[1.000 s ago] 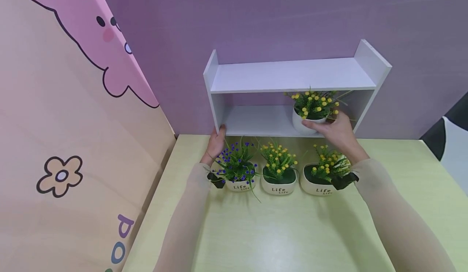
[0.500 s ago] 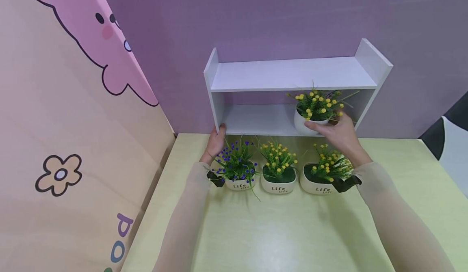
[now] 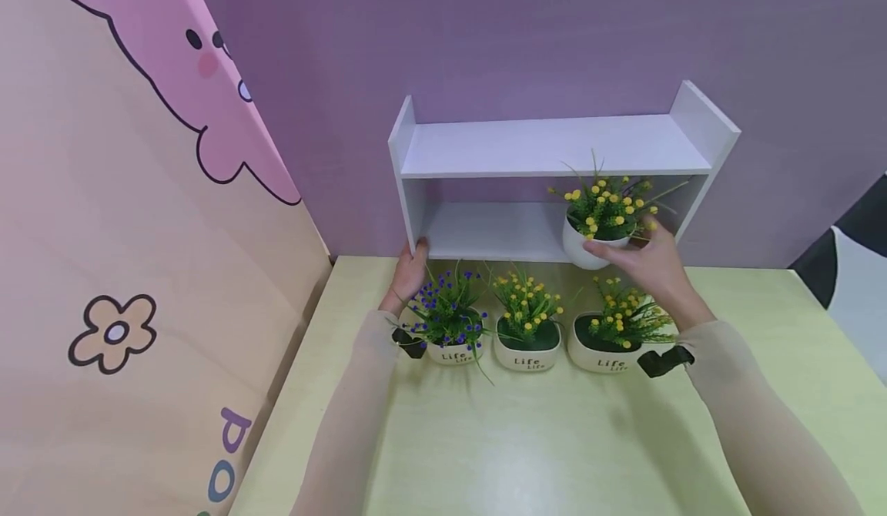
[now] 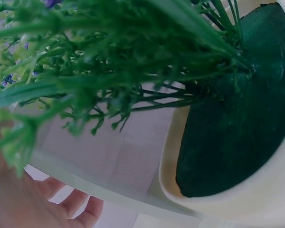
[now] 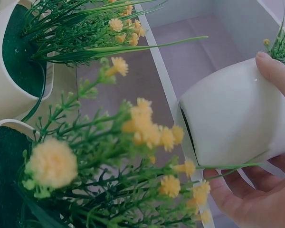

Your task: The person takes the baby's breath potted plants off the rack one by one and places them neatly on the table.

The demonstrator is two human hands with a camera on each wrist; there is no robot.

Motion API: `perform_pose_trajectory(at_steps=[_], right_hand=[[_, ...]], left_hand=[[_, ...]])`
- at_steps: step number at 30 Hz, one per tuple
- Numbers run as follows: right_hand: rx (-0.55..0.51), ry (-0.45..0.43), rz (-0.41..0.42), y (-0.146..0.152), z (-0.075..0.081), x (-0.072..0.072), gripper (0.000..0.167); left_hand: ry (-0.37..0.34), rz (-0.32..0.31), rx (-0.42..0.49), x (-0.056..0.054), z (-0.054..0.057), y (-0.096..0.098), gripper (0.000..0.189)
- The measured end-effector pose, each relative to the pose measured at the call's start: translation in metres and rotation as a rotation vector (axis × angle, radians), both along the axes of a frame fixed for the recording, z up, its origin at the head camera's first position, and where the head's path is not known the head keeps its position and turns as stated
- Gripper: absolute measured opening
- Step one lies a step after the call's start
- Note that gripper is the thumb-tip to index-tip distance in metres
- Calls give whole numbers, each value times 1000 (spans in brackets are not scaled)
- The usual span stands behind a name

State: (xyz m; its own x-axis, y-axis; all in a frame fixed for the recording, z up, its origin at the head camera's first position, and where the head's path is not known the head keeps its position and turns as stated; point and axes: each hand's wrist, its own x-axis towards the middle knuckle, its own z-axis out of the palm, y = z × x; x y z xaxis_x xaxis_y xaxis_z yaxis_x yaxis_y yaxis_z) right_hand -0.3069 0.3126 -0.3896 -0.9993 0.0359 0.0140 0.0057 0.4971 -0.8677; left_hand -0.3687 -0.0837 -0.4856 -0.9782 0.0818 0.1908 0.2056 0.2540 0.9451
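My right hand grips a round white flowerpot with yellow artificial flowers, thumb on the near side, fingers behind. In the right wrist view the pot tilts beside the shelf's front edge; in the head view its base overlaps that edge, at the right of the lower level. The white two-level shelf stands against the purple wall. Its lower left corner is held by my left hand, thumb in front and fingers curled round the side panel. In the left wrist view, fingertips show past the panel's edge.
In front of the shelf stand several oval cream pots in a row: one with purple flowers, a middle one with yellow flowers, and a right one under my right wrist. A patterned wall borders the table at left.
My right hand has brought the round flowerpot toward me and slightly right, from inside the lower level to the shelf's front edge. The left hand stays on the shelf's corner.
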Motion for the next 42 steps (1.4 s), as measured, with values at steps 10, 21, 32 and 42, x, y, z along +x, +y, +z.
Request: perform_pose_trajectory(at_steps=[10, 21, 32, 42], right_hand=[[30, -34, -18, 7, 2, 9, 125], [0, -74, -2, 12, 2, 14, 127], [7, -61, 2, 17, 3, 20, 119], [9, -62, -4, 22, 1, 24, 118]], left_hand=[[4, -5, -10, 1, 0, 0, 61], [-2, 12, -10, 2, -3, 0, 60], [-13, 23, -27, 2, -3, -1, 61], [-9, 20, -19, 1, -3, -1, 60]])
